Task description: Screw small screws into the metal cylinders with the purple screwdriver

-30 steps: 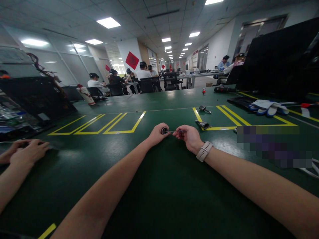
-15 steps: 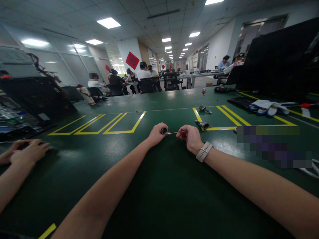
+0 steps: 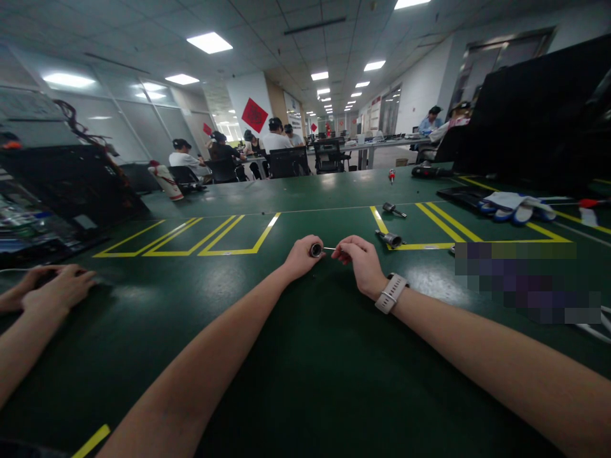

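My left hand (image 3: pixel 302 257) is closed round a dark metal cup-shaped part (image 3: pixel 316 250), its round open end facing me. From beside that part a thin bright screwdriver shaft (image 3: pixel 329 249) runs across to my right hand (image 3: pixel 356 257), whose fingers are pinched on it. The handle is hidden in my fingers, and I cannot tell whether the tip touches the cup. A pale watch strap (image 3: pixel 392 293) circles my right wrist. Right of my hands lie two similar metal cups with stems, one nearer (image 3: pixel 390 239) and one farther (image 3: pixel 394 210).
Yellow tape (image 3: pixel 229 253) marks boxes on the green table (image 3: pixel 305 356). Gloves (image 3: pixel 515 207), a drill-like tool (image 3: pixel 431 171) and a red-handled item (image 3: pixel 392 175) lie farther back. A co-worker's hands (image 3: pixel 55 286) are at left; black equipment stands on both sides.
My right hand has turned and moved slightly left, closer to the left. The screwdriver shaft sits higher and shows less length. My left hand keeps its hold.
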A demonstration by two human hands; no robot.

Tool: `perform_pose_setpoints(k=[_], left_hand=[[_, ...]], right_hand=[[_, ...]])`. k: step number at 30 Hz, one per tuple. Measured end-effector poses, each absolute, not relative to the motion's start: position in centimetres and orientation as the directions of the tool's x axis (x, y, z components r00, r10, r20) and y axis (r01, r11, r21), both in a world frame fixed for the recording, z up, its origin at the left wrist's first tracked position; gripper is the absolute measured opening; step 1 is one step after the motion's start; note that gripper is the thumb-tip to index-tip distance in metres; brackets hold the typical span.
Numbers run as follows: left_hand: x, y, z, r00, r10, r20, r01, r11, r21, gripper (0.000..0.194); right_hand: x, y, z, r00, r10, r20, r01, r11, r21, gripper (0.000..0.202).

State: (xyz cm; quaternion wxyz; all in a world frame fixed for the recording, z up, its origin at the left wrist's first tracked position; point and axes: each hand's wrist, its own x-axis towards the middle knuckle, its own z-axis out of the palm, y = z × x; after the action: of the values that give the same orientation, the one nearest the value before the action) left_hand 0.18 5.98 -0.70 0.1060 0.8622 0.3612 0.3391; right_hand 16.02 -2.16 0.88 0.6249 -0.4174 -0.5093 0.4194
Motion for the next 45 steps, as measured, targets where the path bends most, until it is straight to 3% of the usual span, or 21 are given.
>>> perform_pose_setpoints(k=[7, 13, 25, 36, 45], left_hand=[[0.4, 5.7, -0.5, 0.485, 0.716, 0.502, 0.567, -0.694, 0.443, 0.005], [0.5, 5.6, -0.4, 0.498, 0.714, 0.493, 0.564, -0.698, 0.442, 0.006], [0.5, 5.4, -0.3, 0.513, 0.703, 0.493, 0.557, -0.709, 0.433, 0.013], [0.5, 5.1, 0.1, 0.579, 0.658, 0.481, 0.617, -0.739, 0.269, 0.008], [0.7, 5.0, 0.0, 0.610, 0.637, 0.471, 0.589, -0.762, 0.269, 0.011]], right_hand=[[15.4, -3.3, 1.3, -0.007, 0.885, 0.466, 0.187, 0.459, -0.868, 0.013], [15.2, -3.5, 1.1, 0.038, 0.872, 0.488, 0.259, 0.463, -0.848, 0.011], [16.3, -1.0, 0.4, 0.129, 0.975, 0.182, -0.122, 0.197, -0.973, 0.015], [15.2, -3.1, 1.0, 0.143, 0.940, 0.308, -0.005, 0.312, -0.950, 0.010], [16.7, -1.4, 0.6, 0.112, 0.993, 0.039, -0.272, 0.068, -0.960, 0.011]])
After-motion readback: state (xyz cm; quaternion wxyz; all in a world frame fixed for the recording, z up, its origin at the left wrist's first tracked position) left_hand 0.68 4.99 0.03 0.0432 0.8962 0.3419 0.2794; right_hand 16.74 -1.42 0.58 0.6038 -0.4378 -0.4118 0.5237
